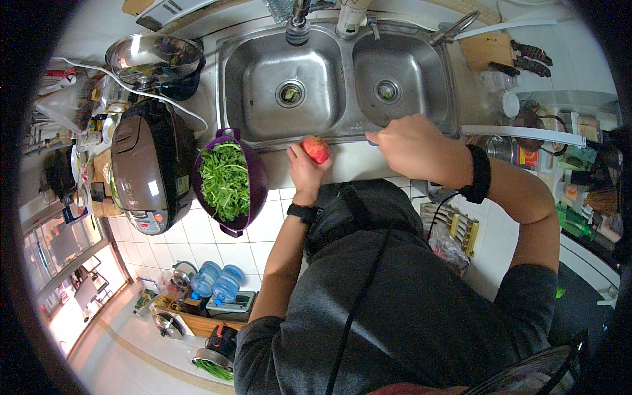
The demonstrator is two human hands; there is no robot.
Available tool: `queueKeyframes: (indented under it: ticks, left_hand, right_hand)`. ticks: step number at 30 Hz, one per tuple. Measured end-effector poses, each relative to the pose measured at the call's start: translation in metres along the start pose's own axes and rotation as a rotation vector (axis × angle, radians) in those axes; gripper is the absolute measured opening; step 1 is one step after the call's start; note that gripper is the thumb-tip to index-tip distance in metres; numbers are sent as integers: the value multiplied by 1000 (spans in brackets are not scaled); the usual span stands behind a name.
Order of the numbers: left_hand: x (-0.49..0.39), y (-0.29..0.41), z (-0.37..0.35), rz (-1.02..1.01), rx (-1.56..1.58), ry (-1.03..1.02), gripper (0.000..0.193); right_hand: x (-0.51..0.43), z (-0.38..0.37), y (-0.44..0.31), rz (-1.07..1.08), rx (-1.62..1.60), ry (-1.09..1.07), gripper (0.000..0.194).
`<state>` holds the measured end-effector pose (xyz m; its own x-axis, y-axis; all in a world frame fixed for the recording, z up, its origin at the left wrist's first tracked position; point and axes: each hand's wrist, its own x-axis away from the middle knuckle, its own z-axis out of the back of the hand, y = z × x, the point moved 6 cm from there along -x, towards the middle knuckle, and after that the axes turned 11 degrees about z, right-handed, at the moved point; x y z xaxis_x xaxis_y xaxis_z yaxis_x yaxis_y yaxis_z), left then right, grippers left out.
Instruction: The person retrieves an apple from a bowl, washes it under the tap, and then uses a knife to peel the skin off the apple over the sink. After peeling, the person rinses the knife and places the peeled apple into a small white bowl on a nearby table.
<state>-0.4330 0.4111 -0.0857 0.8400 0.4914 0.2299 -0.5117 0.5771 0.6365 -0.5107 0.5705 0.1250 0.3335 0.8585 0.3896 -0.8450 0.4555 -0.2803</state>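
Note:
My left hand (pixel 304 170) holds a red, round fruit (pixel 316 149), perhaps an apple, at the front rim of the double stainless-steel sink (pixel 286 143). To the right, above the counter edge, my right hand (pixel 407 148) is closed around something mostly hidden; a small dark blue bit (pixel 373 143) of it shows below the thumb. The two hands are apart. Left of my left hand stands a purple plastic colander (pixel 257 177) full of leafy greens (pixel 224 180). Both sink basins hold bits of green at their drains.
A rice cooker (pixel 143 168) and a steel bowl (pixel 153 57) stand at the left. The faucet (pixel 297 32) hangs over the left basin. A wooden knife block (pixel 486 49) with knives sits right of the sink, near a glass jar with a white lid (pixel 510 103).

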Motion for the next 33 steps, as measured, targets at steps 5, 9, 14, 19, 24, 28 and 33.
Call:
queueKeyframes:
  ticks: [5,9,14,19,24,28,33]
  left_hand:
    - [0,-2,3,-45,53,4,73]
    - [-1,-4,2,-60,58,-9,74]
    - [-4,-10,-2,-46,103,-3,73]
    - [-16,-30,-7,80,344,-101,72]
    - [-30,-52,-8,113,510,-266,75]
    - [-31,-60,-29,150,454,-436,73]
    - [-21,-42,-34,8,459,-417,75]
  right_hand:
    - [-1,-2,-1,36,7,-10,30]
    - [-2,1,-3,79,26,105,12]
    - [-2,-4,-4,102,68,145,23]
    - [-3,-24,7,7,69,82,31]
    - [-3,-28,14,-27,58,99,29]
    - [6,-18,12,8,46,139,25]
    - [6,-16,6,20,79,68,29]
